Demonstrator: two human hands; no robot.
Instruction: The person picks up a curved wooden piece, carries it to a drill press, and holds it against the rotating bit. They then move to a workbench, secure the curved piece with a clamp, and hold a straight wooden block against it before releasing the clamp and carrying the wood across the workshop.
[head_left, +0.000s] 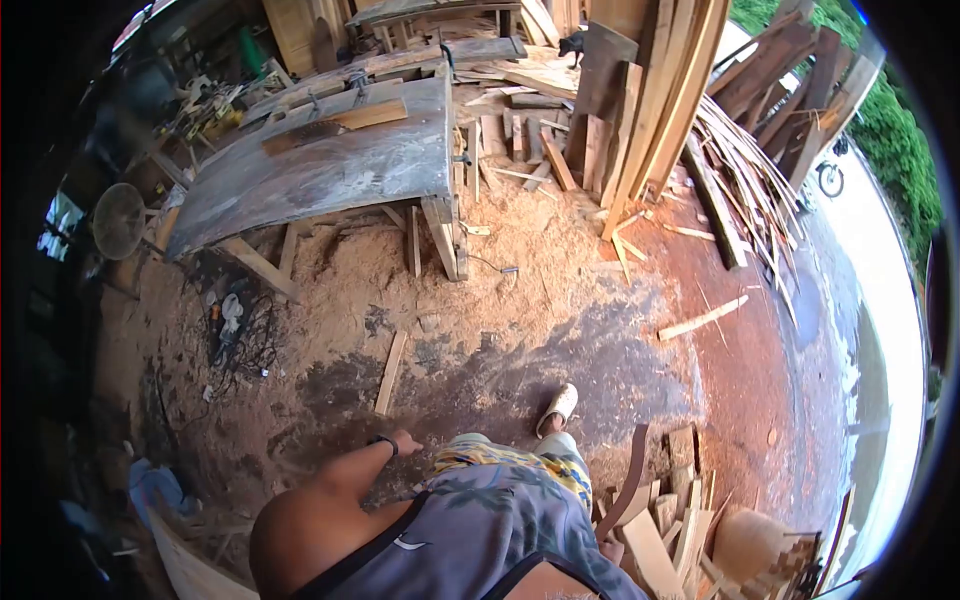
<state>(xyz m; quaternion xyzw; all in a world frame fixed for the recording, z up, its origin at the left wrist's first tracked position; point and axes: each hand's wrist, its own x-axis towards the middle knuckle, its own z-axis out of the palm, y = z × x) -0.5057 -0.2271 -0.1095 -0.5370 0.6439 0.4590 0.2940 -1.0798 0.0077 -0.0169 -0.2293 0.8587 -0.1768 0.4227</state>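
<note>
In the head view, the person stood on a sawdust-covered floor with one sandalled foot set forward. The left hand hung low over the floor at the end of a bare arm, a dark wristband on its wrist. Its grip looked curled in with nothing seen inside, but it was too small to tell for sure. Nearest to it was a short wood strip, lying flat on the floor just ahead of the hand and apart from it.

On the person's right side a dark curved piece of wood stood on end. Its lower end was down by the hip, just beside a heap of offcuts. The right hand showed only as a sliver at that lower end, mostly hidden by the torso. Whether its grip pinched the curved piece or merely lay near it could not be told.

Further off, a bench with a worn grey top stood across the sawdust, a plank lying on it. To its right, long boards leaned upright, with thin slats fanned out at their foot. A loose stick lay on the red ground, well apart from the person. A tangle of cables lay below the bench's left end, and a round fan stood at the far left.
</note>
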